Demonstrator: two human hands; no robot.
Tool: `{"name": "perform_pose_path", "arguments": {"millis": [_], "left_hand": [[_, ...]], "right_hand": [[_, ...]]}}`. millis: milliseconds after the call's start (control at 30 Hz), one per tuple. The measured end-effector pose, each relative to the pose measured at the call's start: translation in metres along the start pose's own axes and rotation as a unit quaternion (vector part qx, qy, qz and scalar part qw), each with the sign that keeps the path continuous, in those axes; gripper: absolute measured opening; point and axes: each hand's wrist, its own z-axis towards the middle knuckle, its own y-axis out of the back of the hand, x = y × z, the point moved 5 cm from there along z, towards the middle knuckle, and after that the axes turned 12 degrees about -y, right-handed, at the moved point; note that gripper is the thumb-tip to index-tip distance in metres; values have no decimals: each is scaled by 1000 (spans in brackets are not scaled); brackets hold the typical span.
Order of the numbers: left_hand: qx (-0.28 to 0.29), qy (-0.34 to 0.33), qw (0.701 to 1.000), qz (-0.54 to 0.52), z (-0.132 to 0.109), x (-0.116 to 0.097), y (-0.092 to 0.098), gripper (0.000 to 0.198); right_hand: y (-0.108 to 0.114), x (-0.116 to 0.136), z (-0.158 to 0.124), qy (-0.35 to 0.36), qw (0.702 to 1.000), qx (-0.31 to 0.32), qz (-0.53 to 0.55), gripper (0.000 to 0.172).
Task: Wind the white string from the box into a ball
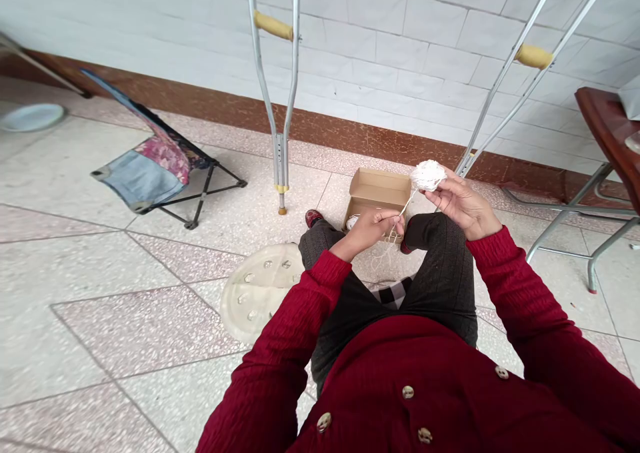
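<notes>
A ball of white yarn (428, 175) is held up in the fingers of my right hand (463, 203), above the right edge of the cardboard box. From the ball a strand of yarn (407, 203) runs down to my left hand (374, 229), whose fingers are pinched on it. Loose loops of the strand hang below the left fingers. On the floor between my feet stands the open cardboard box (380, 187), lid raised toward the wall. Something white (352, 221), perhaps more yarn, shows in it beside my left hand; the hand hides part of the inside.
Crutches (280, 153) with yellow grips lean on the tiled wall, one left, one right (493, 99). A folding chair (150, 173) stands at left. A round pale lid-like disc (255, 293) lies by my left leg. At right is a brown table (607, 133) with metal legs.
</notes>
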Motion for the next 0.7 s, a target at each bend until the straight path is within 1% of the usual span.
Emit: {"name": "perform_pose_path", "arguments": {"millis": [100,167,200,233,300,333,400,467,567,633,700], "left_hand": [[38,10,999,-31,-7,7,0,36],[52,32,998,-14,-10,21,2,35],[46,47,998,12,-10,30,6,34],[29,60,997,48,-9,38,10,32],[-34,65,989,129,-5,46,21,24],[-71,55,983,161,-2,44,26,22],[-134,21,973,186,3,31,29,31],[-174,-3,972,155,7,14,24,37],[-201,-13,979,13,14,-3,9,41],[-212,-14,973,-88,19,-6,-1,44],[-230,-12,961,-151,24,-3,-9,45]], "right_hand": [[2,-7,1,-18,1000,-12,6,34],[0,-14,1,-30,999,-11,18,33],[-2,-18,1,-34,999,-5,23,33],[-5,-22,0,-35,999,5,26,33],[-9,-29,-1,-38,998,21,34,33],[-10,-32,0,-40,998,24,41,32],[-10,-36,2,-44,997,20,60,29],[-8,-39,4,-51,996,16,77,27],[-8,-40,8,-68,994,16,89,26],[-9,-39,8,-73,993,16,92,25],[-11,-37,7,-68,993,13,96,24]]}}
